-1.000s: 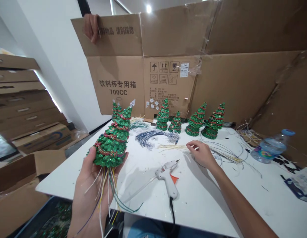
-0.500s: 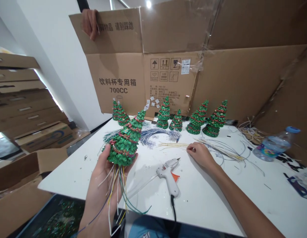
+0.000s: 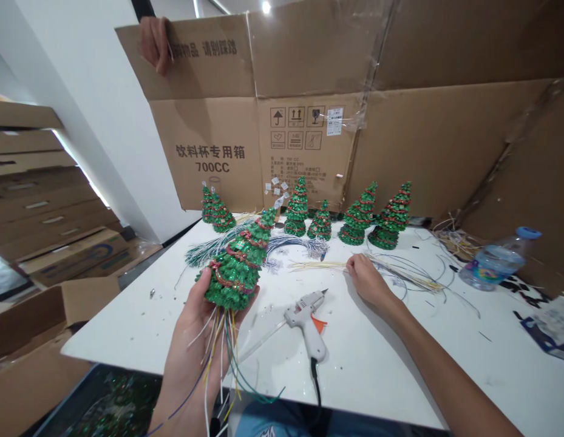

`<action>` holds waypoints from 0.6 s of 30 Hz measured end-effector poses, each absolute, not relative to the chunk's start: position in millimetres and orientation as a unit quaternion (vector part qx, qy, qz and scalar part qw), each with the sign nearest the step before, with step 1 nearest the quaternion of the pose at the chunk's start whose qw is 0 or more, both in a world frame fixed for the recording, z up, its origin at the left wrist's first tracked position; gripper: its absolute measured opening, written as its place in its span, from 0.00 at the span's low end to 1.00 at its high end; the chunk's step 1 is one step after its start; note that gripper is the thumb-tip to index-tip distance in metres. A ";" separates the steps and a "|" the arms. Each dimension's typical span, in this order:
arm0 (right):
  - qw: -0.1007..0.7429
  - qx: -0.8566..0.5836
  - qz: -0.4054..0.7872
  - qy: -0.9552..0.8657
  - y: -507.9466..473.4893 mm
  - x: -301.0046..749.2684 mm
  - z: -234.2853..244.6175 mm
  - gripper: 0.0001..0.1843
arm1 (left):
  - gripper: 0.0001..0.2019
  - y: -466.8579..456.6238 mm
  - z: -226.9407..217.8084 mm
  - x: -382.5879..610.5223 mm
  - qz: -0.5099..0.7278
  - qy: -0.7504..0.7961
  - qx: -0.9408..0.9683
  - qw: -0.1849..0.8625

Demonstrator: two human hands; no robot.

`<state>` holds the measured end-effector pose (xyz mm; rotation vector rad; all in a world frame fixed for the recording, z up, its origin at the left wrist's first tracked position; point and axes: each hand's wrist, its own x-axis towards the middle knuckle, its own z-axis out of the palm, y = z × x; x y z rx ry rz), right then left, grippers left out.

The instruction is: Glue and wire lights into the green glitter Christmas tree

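Left hand (image 3: 195,358): curled, gripping a green glitter cone Christmas tree (image 3: 234,270) above the white table (image 3: 127,331). Right hand (image 3: 366,280): loosely curled at pale yellow wire strands (image 3: 318,265), hold unclear. Just below it: white hot-glue gun (image 3: 304,318).

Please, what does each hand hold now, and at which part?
The left hand grips a glittery green tree at its base. The right hand touches pale wires; any hold cannot be told.
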<state>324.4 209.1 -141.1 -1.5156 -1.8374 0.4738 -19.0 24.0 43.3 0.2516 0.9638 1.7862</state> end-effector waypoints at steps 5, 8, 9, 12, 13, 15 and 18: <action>0.451 -0.593 0.288 -0.602 212.5 326.4 -134.3 0.22 | 0.13 23.7 43.0 -17.9 0.749 0.387 0.103 0.527; 0.499 -0.569 0.378 -0.533 210.6 324.8 -128.8 0.22 | 0.10 21.2 45.2 -13.9 0.759 0.387 0.084 0.516; 0.513 -0.555 0.408 -0.512 209.6 324.7 -126.8 0.22 | 0.10 20.1 45.8 -12.6 0.759 0.388 0.085 0.516; 0.553 -0.506 0.485 -0.450 206.8 326.4 -120.5 0.21 | 0.12 17.5 46.1 -10.2 0.751 0.393 0.103 0.521; 0.566 -0.491 0.505 -0.428 206.2 327.4 -118.6 0.21 | 0.13 16.8 45.7 -10.0 0.749 0.394 0.110 0.521; 0.591 -0.461 0.538 -0.384 205.3 329.6 -114.8 0.21 | 0.15 15.7 44.6 -9.8 0.747 0.396 0.121 0.520; 0.620 -0.420 0.578 -0.325 204.0 332.2 -109.0 0.21 | 0.17 13.8 42.8 -9.1 0.746 0.391 0.132 0.523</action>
